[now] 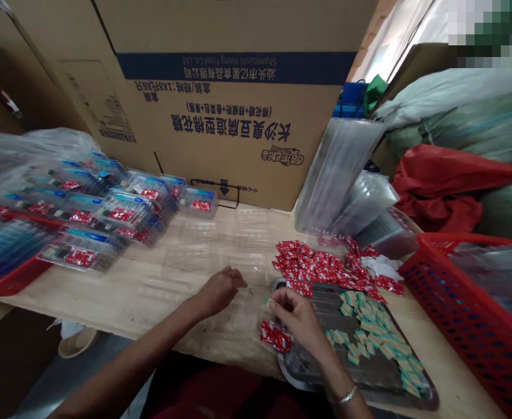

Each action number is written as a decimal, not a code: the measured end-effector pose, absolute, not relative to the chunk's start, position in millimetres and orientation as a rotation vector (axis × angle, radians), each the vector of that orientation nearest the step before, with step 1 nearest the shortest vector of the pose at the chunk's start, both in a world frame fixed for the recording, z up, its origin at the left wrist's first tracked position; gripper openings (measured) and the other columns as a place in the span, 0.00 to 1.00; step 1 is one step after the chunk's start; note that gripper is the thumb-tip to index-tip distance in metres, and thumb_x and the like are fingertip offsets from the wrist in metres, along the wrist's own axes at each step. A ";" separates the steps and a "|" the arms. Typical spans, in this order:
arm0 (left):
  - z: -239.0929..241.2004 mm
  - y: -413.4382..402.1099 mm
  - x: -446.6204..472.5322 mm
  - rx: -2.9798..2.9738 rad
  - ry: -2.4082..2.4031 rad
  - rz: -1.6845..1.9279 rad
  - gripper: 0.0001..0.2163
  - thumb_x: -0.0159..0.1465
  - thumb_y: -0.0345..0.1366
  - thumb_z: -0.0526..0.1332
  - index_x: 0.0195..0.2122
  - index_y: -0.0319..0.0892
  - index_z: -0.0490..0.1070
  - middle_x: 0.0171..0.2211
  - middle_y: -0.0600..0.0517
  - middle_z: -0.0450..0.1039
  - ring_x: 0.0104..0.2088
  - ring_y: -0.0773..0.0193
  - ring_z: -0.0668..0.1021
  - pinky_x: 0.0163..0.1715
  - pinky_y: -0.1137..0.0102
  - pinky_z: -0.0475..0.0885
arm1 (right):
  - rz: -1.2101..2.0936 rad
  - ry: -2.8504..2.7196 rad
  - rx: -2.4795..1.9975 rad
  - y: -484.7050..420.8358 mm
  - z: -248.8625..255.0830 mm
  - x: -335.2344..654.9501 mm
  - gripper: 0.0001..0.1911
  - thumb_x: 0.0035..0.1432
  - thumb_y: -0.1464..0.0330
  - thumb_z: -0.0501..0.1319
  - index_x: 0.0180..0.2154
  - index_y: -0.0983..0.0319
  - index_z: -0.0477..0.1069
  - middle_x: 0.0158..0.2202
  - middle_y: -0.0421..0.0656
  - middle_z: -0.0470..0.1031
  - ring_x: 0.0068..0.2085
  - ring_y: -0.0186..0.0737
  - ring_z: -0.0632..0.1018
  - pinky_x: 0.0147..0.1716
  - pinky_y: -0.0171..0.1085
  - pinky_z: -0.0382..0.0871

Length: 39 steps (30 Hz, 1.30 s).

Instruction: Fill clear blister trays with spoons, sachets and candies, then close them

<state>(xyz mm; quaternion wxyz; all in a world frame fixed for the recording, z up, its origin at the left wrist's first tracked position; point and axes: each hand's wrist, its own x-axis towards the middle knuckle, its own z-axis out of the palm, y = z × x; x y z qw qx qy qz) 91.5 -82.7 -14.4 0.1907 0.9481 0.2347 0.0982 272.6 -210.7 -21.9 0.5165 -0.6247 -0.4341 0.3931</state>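
Observation:
My left hand (223, 291) is closed, its fingertips pinched together over the clear plastic trays (249, 262) on the table; what they hold, if anything, cannot be made out. Between thumb and forefinger of my right hand (297, 317) is a small green-and-cream piece (268, 302). Just below that hand lie red printed sachets (275, 336). To the right, a dark metal tray (321, 372) carries many loose green-and-cream pieces (375, 326). Behind it is a heap of red sachets (317, 265). The clear trays are blurred and hard to tell apart.
Filled clear packs with red sachets (120, 214) stand stacked at the left, beside a red basket (24, 276). A large cardboard box (221, 139) walls off the back. Stacked clear plastic (338, 174) leans at the back right. Another red basket (456, 326) borders the right side.

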 end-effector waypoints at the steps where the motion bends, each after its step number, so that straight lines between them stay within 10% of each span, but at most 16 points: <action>1: -13.3 -78.6 96.8 2.727 0.550 0.210 0.13 0.57 0.21 0.57 0.38 0.41 0.76 0.37 0.46 0.75 0.40 0.59 0.75 0.43 0.65 0.67 | 0.927 -1.046 -1.495 -210.4 -20.9 271.5 0.13 0.45 0.59 0.64 0.26 0.62 0.70 0.21 0.37 0.68 0.24 0.33 0.67 0.24 0.32 0.60; 24: -0.3 -79.4 202.3 2.880 0.058 0.022 0.10 0.58 0.22 0.55 0.23 0.38 0.72 0.28 0.46 0.76 0.32 0.58 0.76 0.35 0.68 0.68 | 0.667 -0.644 -1.664 -295.6 -29.8 333.4 0.23 0.39 0.48 0.67 0.24 0.62 0.71 0.21 0.41 0.71 0.24 0.37 0.71 0.25 0.34 0.65; 39: 4.9 -138.2 164.3 1.164 0.640 0.411 0.15 0.43 0.42 0.73 0.25 0.37 0.75 0.21 0.54 0.74 0.22 0.69 0.73 0.27 0.73 0.68 | 0.877 -0.820 -1.368 -242.0 -16.6 281.7 0.19 0.48 0.53 0.66 0.30 0.62 0.72 0.26 0.41 0.73 0.28 0.36 0.73 0.29 0.33 0.68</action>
